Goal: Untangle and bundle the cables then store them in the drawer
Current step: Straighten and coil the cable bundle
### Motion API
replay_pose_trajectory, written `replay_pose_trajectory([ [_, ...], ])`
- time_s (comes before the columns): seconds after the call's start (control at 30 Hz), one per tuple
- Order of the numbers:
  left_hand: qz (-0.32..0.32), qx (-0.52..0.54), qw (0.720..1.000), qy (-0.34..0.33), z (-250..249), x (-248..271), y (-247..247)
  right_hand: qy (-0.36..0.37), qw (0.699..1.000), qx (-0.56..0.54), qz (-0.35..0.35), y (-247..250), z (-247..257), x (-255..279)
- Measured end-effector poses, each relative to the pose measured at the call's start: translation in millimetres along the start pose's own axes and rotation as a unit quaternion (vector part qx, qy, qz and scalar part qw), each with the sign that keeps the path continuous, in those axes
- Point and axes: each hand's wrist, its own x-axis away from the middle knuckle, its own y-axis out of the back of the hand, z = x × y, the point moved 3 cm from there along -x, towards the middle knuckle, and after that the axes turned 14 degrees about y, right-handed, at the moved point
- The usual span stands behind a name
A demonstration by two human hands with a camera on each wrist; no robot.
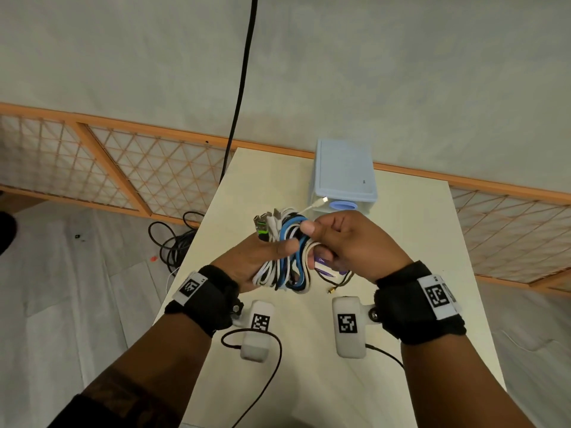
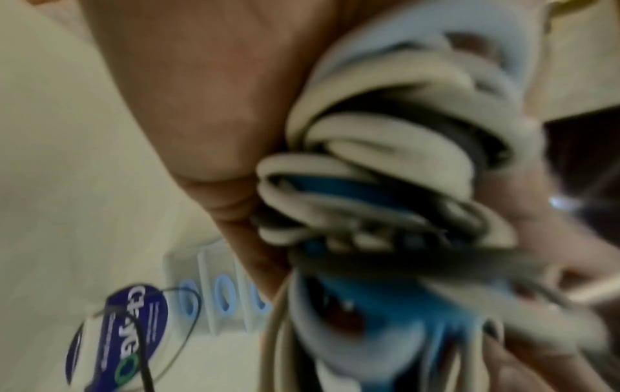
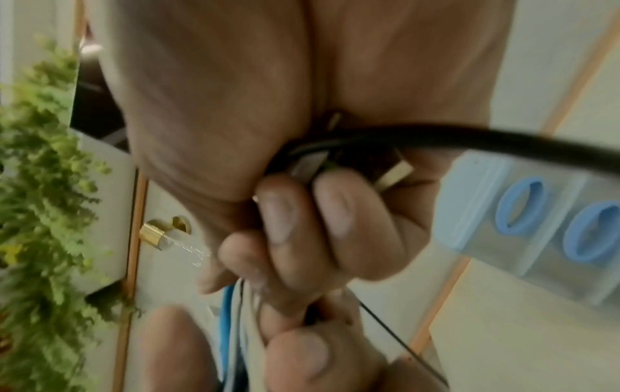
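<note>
Greenery (image 3: 40, 185) — perhaps — right-wrist only

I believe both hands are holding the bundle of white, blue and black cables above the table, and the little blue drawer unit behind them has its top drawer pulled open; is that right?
Not quite: the drawer unit looks closed, its fronts flush in the right wrist view. The rest holds: the left hand and right hand both hold the cable bundle above the table.

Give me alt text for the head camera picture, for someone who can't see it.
Both hands, left hand and right hand, hold a bundle of white, blue and black cables above a pale table. A light blue drawer unit stands at the table's far edge.
</note>
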Motion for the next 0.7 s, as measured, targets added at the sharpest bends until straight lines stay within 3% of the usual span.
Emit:
replay_pose_trajectory([
  [0.07, -0.035, -0.04, 0.998, -0.019, 1, -4, -2, -0.019, 1.0, 0.004, -0.003, 1, -1, -1],
  [0.13, -0.107, -0.098, 0.988, -0.043, -2, -11, -2, -0.044, 0.999, 0.023, -0.021, 0, -8, -2],
  [0.23, -0.238, -0.142, 0.959, -0.049, -4, -18, 4, -0.065, 0.993, -0.035, -0.095, -4, -20, -2],
  [0.33, -0.341, -0.059, 0.938, -0.03, -6, -21, 18, -0.059, 0.983, -0.076, -0.157, -4, -28, 0],
  [0.43, -0.347, 0.091, 0.934, 0.005, -5, -23, 30, -0.022, 0.976, -0.062, -0.206, -8, -41, 1],
  [0.57, -0.262, 0.145, 0.954, 0.027, 2, -30, 15, 0.004, 0.963, 0.052, -0.266, -32, -53, -4],
  [0.63, -0.243, 0.163, 0.956, 0.017, 2, -33, 6, 0.01, 0.945, -0.016, -0.327, -39, -50, -3],
  [0.7, -0.267, 0.181, 0.947, 0.008, -1, -34, 8, 0.038, 0.936, -0.068, -0.343, -35, -46, 2],
])
